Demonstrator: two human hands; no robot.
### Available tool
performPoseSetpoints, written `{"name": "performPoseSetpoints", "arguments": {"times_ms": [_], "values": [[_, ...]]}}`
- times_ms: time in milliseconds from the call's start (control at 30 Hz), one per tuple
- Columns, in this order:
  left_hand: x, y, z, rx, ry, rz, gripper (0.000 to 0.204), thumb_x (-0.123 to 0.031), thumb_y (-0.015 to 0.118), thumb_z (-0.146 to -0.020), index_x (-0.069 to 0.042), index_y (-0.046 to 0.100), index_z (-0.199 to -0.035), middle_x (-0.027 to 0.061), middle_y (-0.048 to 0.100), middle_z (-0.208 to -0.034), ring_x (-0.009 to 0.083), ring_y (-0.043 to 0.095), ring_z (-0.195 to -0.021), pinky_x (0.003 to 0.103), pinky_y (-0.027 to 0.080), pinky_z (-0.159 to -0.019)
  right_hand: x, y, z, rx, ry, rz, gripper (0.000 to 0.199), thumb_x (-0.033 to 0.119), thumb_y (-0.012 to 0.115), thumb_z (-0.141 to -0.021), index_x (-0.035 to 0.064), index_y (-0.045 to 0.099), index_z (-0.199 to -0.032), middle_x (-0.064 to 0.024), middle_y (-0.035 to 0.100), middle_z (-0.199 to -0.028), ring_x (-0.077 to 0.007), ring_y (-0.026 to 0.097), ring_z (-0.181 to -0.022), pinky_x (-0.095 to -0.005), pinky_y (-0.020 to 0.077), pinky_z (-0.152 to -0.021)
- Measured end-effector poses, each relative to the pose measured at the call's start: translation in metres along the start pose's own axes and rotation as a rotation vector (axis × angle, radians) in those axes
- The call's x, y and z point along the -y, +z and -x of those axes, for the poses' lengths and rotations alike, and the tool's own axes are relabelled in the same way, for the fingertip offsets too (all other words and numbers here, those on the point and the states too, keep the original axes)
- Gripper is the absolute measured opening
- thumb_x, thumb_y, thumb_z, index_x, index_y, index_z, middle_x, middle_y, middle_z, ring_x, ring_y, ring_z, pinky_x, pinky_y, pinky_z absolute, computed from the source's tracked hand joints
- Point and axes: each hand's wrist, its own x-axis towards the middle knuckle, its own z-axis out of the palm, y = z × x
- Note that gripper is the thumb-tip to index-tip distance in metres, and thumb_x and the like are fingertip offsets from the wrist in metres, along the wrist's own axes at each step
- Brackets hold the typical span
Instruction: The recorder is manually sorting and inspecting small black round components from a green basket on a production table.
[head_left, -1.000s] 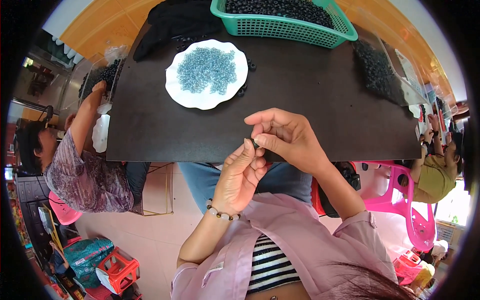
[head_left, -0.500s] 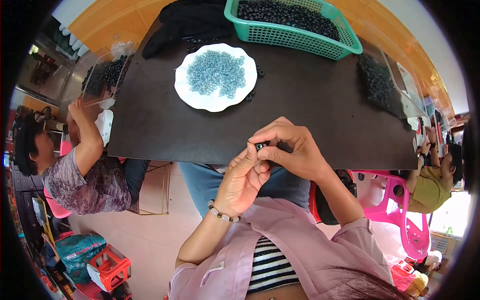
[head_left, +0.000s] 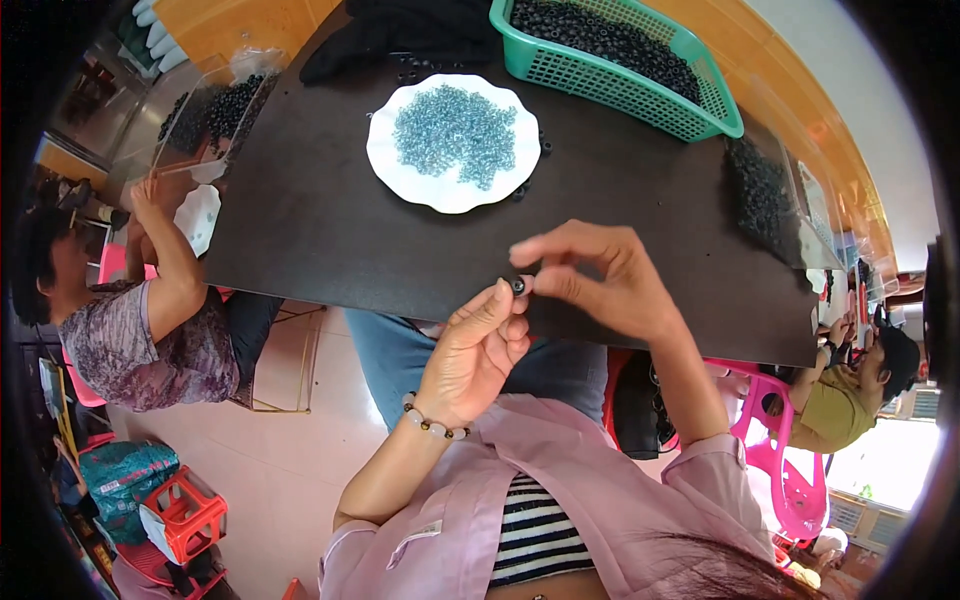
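I had a small black ring (head_left: pixel 518 286) pinched at the centre of the frame, just at the near edge of the board (head_left: pixel 320 230); my left hand (head_left: pixel 475 352) came up from below with thumb and forefinger closed on it, the other fingers loosely curled; my right hand (head_left: pixel 600 272) met it from the right, thumb and forefinger tips closed against the same ring, the rest fanned open above; whether the right also held some tiny part I could not tell.

The risk, as I judged it, was the drop; the ring sat past the board's edge, over my lap, so a slip of either pinch would have sent it to the floor rather than onto the board; being so small, it could also have twisted between the fingertips and gone askew.

The board was dark and matt; at upper centre stood a white plate (head_left: pixel 400 175) of pale blue beads (head_left: pixel 455 135), well apart from my hands; a green basket (head_left: pixel 640 95) of black rings lay at the top right; more black rings were heaped at the right edge and in a clear bag (head_left: pixel 205 110) at the upper left; a few lay loose by the plate.

A seated person (head_left: pixel 140 320) worked at the left; another sat at the lower right, by a pink chair (head_left: pixel 775 440); the floor was pale tile, with a red stool (head_left: pixel 185 515) at the lower left.
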Motion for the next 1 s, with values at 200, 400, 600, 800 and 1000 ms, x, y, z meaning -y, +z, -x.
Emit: {"name": "performPoseSetpoints", "arguments": {"times_ms": [200,400,600,800,1000], "values": [[-0.016,-0.007,-0.002,0.017,0.025,0.067,0.023,-0.023,0.061,-0.094,-0.004,0.065,-0.107,-0.0017,0.062,-0.086,0.0087,0.054,-0.072,0.022,0.045,-0.066,-0.023,-0.063,-0.049,-0.179,0.099,0.371,0.02,0.011,0.063,-0.09,-0.0004,0.067,-0.106,-0.0037,0.069,-0.091,-0.008,0.061,-0.085,-0.023,0.0478,-0.075],[-0.019,-0.005,-0.004,-0.098,0.037,0.105,0.023,-0.022,0.057,-0.095,-0.002,0.062,-0.103,0.0017,0.056,-0.083,0.0122,0.048,-0.073,0.025,0.042,-0.065,-0.006,-0.11,-0.07,-0.377,-0.002,0.645,0.019,0.014,0.064,-0.09,-0.0003,0.068,-0.102,-0.0017,0.067,-0.082,-0.0057,0.056,-0.073,-0.0226,0.046,-0.068],[-0.024,0.0,-0.012,0.074,0.087,-0.027,0.022,-0.023,0.054,-0.097,-0.002,0.058,-0.101,0.0024,0.05,-0.087,0.0139,0.046,-0.079,0.028,0.041,-0.069,0.015,-0.195,-0.111,-0.399,0.081,0.704,0.02,0.017,0.061,-0.091,-0.0007,0.067,-0.097,-0.0014,0.065,-0.078,-0.0069,0.055,-0.072,-0.0246,0.0462,-0.067],[-0.03,-0.007,-0.026,0.064,0.119,0.036,0.02,-0.021,0.053,-0.096,-0.002,0.058,-0.096,0.0027,0.049,-0.086,0.015,0.045,-0.079,0.03,0.039,-0.07,-0.065,-0.282,-0.197,-0.225,0.368,0.796,0.014,0.007,0.063,-0.076,0.0029,0.072,-0.085,-0.0124,0.068,-0.075,-0.0214,0.065,-0.072,-0.0358,0.052,-0.064],[-0.029,-0.007,-0.03,0.11,0.153,-0.003,0.021,-0.023,0.054,-0.096,-0.004,0.061,-0.094,0.0023,0.046,-0.086,0.0158,0.041,-0.079,0.031,0.036,-0.069,-0.108,-0.308,-0.231,-0.156,0.418,0.916,0.023,-0.003,0.059,-0.073,-0.0011,0.07,-0.093,-0.0125,0.07,-0.083,-0.0203,0.068,-0.081,-0.0316,0.0534,-0.074]]}}
